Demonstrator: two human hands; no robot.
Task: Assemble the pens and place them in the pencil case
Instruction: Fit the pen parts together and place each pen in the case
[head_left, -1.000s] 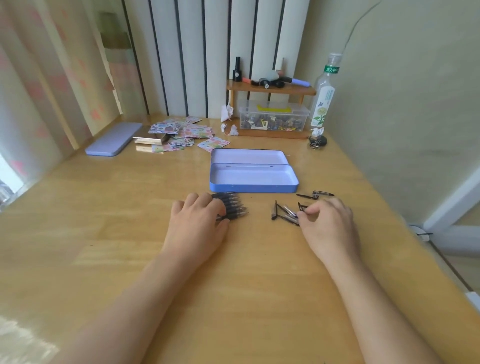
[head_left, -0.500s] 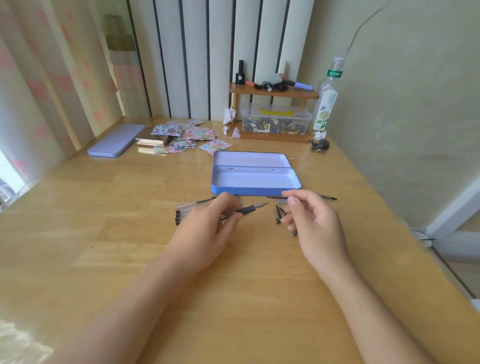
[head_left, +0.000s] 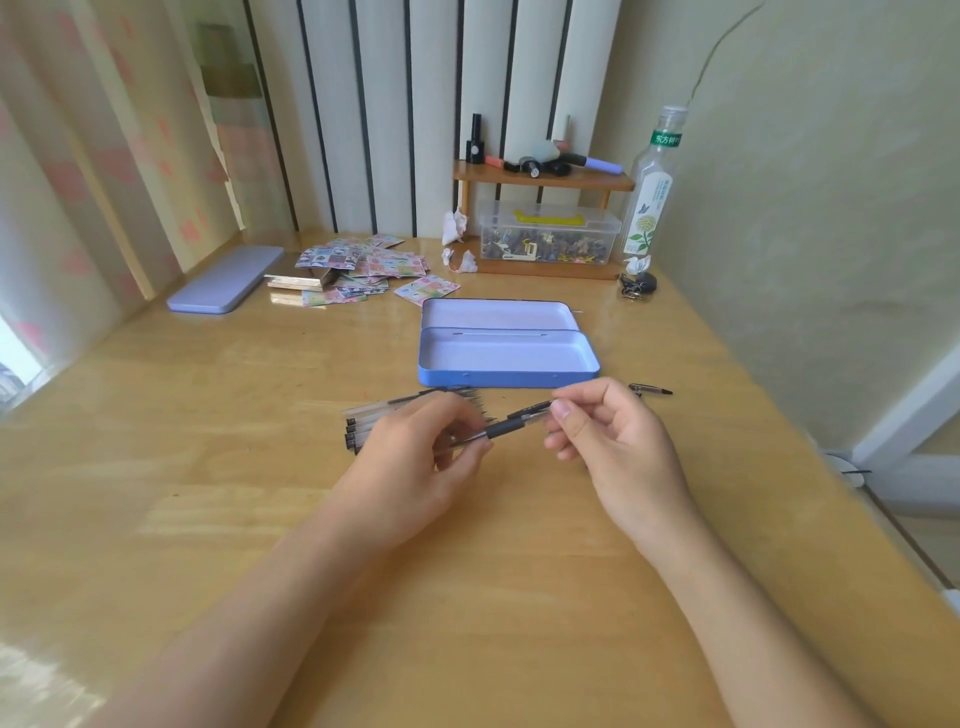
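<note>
Wooden desk (head_left: 208, 519) fills the view, striped wall panels behind it. At far left lies a closed lilac tin (head_left: 227, 279), then scattered stickers (head_left: 363, 265). A row of pen barrels (head_left: 374, 421) rests on the desk, partly behind the left hand (head_left: 415, 467), whose fingers pinch a pen (head_left: 506, 428) by its dark grip. The right hand (head_left: 618, 447) pinches a cap (head_left: 535, 408) at the pen's tip (whether seated is unclear). Just beyond sits the open blue pencil case (head_left: 467, 378); a loose cap (head_left: 649, 388) lies right.
</note>
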